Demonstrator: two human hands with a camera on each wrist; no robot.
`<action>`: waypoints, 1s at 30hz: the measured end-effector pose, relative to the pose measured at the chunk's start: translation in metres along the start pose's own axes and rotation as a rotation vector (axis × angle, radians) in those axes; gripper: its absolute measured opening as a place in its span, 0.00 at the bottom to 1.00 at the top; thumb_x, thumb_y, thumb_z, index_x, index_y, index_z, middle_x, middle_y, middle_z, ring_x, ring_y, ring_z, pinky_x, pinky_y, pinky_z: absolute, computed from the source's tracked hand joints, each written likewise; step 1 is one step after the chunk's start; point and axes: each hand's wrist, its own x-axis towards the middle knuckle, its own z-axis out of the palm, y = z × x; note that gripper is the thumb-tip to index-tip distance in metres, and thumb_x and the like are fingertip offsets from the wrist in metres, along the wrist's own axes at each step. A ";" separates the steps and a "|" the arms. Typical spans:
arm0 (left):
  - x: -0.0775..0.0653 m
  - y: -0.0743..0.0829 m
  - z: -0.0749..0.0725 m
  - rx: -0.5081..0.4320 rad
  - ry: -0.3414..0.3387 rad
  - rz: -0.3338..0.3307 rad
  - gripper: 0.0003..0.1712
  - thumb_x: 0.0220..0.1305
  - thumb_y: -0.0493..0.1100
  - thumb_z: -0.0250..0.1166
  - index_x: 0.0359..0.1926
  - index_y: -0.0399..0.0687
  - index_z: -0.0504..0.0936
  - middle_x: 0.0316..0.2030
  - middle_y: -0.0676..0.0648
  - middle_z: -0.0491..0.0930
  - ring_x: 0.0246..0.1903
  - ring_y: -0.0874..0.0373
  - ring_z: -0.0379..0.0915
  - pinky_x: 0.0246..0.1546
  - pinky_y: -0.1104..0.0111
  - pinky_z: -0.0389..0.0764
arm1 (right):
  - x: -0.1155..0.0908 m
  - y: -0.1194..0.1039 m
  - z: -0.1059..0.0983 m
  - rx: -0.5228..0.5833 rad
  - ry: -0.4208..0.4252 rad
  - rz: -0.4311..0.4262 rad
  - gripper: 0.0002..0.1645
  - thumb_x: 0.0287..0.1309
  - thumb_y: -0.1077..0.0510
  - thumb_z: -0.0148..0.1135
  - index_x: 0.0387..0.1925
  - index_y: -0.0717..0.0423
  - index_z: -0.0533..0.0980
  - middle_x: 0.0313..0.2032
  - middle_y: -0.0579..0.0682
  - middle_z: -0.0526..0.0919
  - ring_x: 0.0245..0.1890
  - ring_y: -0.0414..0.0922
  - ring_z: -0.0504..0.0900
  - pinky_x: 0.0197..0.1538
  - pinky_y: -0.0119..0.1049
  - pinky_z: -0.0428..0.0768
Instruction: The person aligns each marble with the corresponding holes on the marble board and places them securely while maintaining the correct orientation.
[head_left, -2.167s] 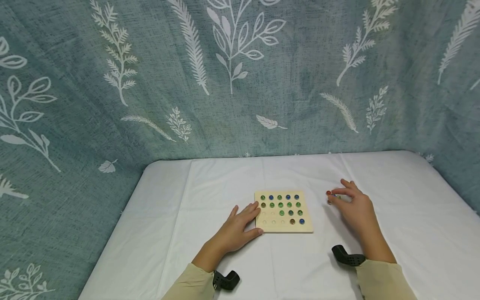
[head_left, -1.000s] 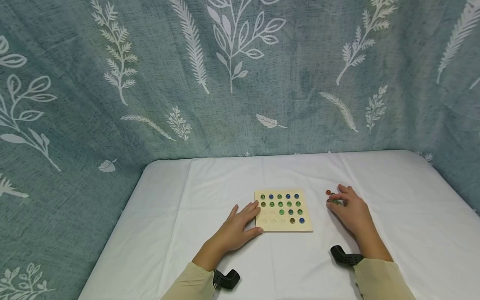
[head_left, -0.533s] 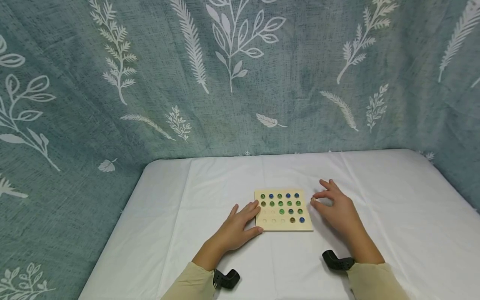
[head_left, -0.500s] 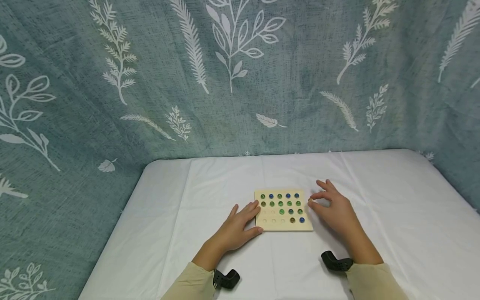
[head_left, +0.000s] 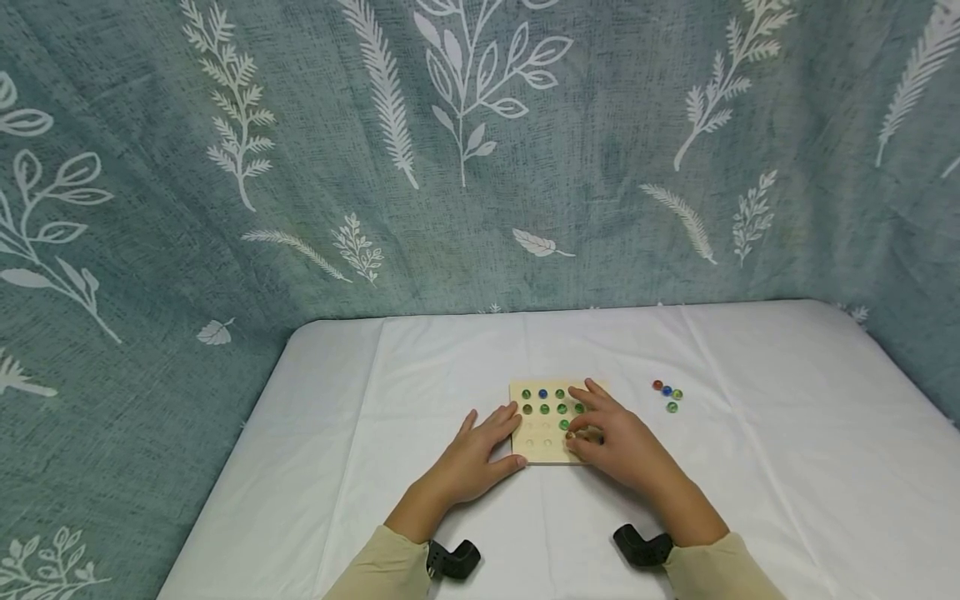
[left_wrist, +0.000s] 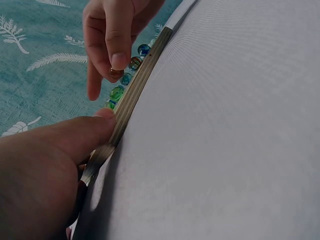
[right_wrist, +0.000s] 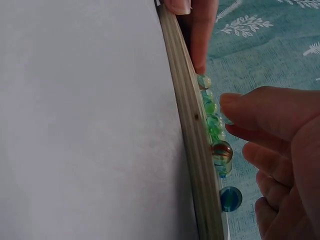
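A pale wooden board (head_left: pixel 537 457) with rows of round hollows lies on the white cloth, many of them filled with glass marbles, mostly green and blue. My left hand (head_left: pixel 480 460) rests at the board's left side, fingertips on its surface and thumb at the near left corner. Over the board's near right part, my right hand (head_left: pixel 622 442) pinches a brownish marble (left_wrist: pixel 116 73) between thumb and index finger, just above the front row. The right hand hides the board's right columns in the head view; wrist views show a blue marble (right_wrist: pixel 231 199) and a brown-streaked marble (right_wrist: pixel 222 151) seated there.
Right of the board lie several loose marbles: a red marble (head_left: pixel 657 385), a blue marble (head_left: pixel 667 391) and green marbles (head_left: pixel 672 407). White cloth (head_left: pixel 420 367) covers the table, and a teal leaf-patterned curtain (head_left: pixel 465 233) hangs behind and beside it.
My right hand has picked a marble from the loose group and carried it left and nearer, over the board's front row. The left hand has stayed in place.
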 end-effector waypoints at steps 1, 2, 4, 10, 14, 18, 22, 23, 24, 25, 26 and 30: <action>0.000 0.000 0.000 -0.001 -0.001 0.001 0.41 0.68 0.61 0.59 0.75 0.51 0.60 0.76 0.56 0.51 0.76 0.60 0.46 0.78 0.52 0.38 | 0.000 -0.001 0.001 -0.006 -0.001 -0.004 0.03 0.53 0.56 0.73 0.30 0.45 0.85 0.69 0.54 0.69 0.75 0.57 0.54 0.69 0.60 0.66; 0.000 0.000 0.000 -0.001 -0.001 0.001 0.41 0.68 0.61 0.59 0.75 0.51 0.60 0.76 0.56 0.51 0.76 0.60 0.46 0.78 0.52 0.38 | 0.000 -0.001 0.002 -0.015 -0.002 -0.006 0.03 0.53 0.56 0.73 0.30 0.45 0.85 0.69 0.55 0.69 0.75 0.57 0.54 0.69 0.60 0.66; 0.000 0.001 -0.001 -0.004 -0.002 -0.003 0.41 0.68 0.62 0.59 0.75 0.52 0.60 0.76 0.57 0.51 0.76 0.60 0.46 0.78 0.52 0.38 | 0.000 -0.001 0.003 -0.030 -0.001 -0.009 0.03 0.53 0.56 0.73 0.30 0.46 0.85 0.69 0.55 0.69 0.75 0.57 0.55 0.69 0.60 0.66; 0.000 0.001 -0.001 -0.010 -0.003 -0.007 0.41 0.67 0.62 0.59 0.75 0.52 0.60 0.76 0.57 0.51 0.76 0.60 0.46 0.78 0.52 0.37 | 0.000 -0.002 0.004 -0.057 -0.007 -0.008 0.04 0.52 0.55 0.73 0.31 0.47 0.85 0.69 0.54 0.69 0.75 0.57 0.55 0.69 0.59 0.66; 0.000 0.001 -0.001 -0.010 -0.001 -0.004 0.41 0.67 0.62 0.59 0.75 0.52 0.60 0.76 0.56 0.51 0.76 0.60 0.46 0.78 0.52 0.38 | -0.001 -0.002 0.005 -0.062 -0.024 -0.001 0.04 0.52 0.55 0.73 0.32 0.47 0.85 0.70 0.54 0.69 0.75 0.57 0.54 0.69 0.60 0.67; -0.001 0.002 -0.001 -0.013 0.000 -0.002 0.41 0.68 0.61 0.60 0.75 0.52 0.61 0.76 0.56 0.51 0.76 0.60 0.46 0.78 0.52 0.38 | -0.001 -0.001 0.006 -0.061 -0.033 0.002 0.04 0.52 0.55 0.73 0.31 0.46 0.85 0.70 0.54 0.68 0.76 0.57 0.53 0.69 0.61 0.66; -0.001 0.002 0.000 -0.014 0.000 -0.005 0.41 0.68 0.61 0.60 0.75 0.52 0.60 0.76 0.57 0.51 0.76 0.60 0.46 0.78 0.52 0.38 | -0.001 0.000 0.007 -0.063 -0.031 -0.004 0.04 0.52 0.55 0.73 0.31 0.45 0.85 0.69 0.54 0.69 0.76 0.58 0.53 0.69 0.61 0.66; -0.001 0.002 0.000 -0.014 -0.001 -0.006 0.41 0.68 0.61 0.60 0.75 0.52 0.60 0.76 0.57 0.51 0.76 0.60 0.46 0.78 0.52 0.38 | -0.001 0.000 0.007 -0.063 -0.029 -0.006 0.04 0.52 0.55 0.73 0.31 0.45 0.85 0.69 0.54 0.69 0.76 0.58 0.53 0.69 0.61 0.66; -0.001 0.002 0.000 -0.014 -0.001 -0.006 0.41 0.68 0.61 0.60 0.75 0.52 0.60 0.76 0.57 0.51 0.76 0.60 0.46 0.78 0.52 0.38 | -0.001 0.000 0.007 -0.063 -0.028 -0.007 0.04 0.52 0.55 0.73 0.31 0.45 0.85 0.69 0.54 0.69 0.76 0.58 0.54 0.69 0.61 0.66; -0.001 0.002 0.000 -0.013 -0.002 -0.007 0.41 0.68 0.61 0.60 0.75 0.52 0.60 0.76 0.57 0.51 0.76 0.61 0.46 0.78 0.52 0.38 | -0.001 -0.001 0.007 -0.064 -0.027 -0.008 0.04 0.52 0.55 0.73 0.31 0.46 0.85 0.69 0.54 0.69 0.75 0.58 0.54 0.69 0.60 0.66; -0.001 0.002 0.000 -0.013 -0.002 -0.007 0.41 0.68 0.61 0.60 0.75 0.52 0.60 0.76 0.57 0.51 0.76 0.61 0.46 0.78 0.52 0.38 | -0.001 -0.001 0.007 -0.065 -0.026 -0.009 0.04 0.52 0.55 0.73 0.31 0.46 0.85 0.69 0.55 0.69 0.75 0.58 0.54 0.69 0.60 0.66; -0.001 0.002 0.000 -0.013 -0.004 -0.007 0.41 0.68 0.61 0.60 0.75 0.52 0.60 0.76 0.57 0.51 0.76 0.61 0.46 0.78 0.52 0.37 | -0.001 0.000 0.006 -0.062 -0.029 -0.013 0.04 0.52 0.55 0.73 0.32 0.46 0.85 0.69 0.55 0.69 0.75 0.58 0.54 0.69 0.61 0.66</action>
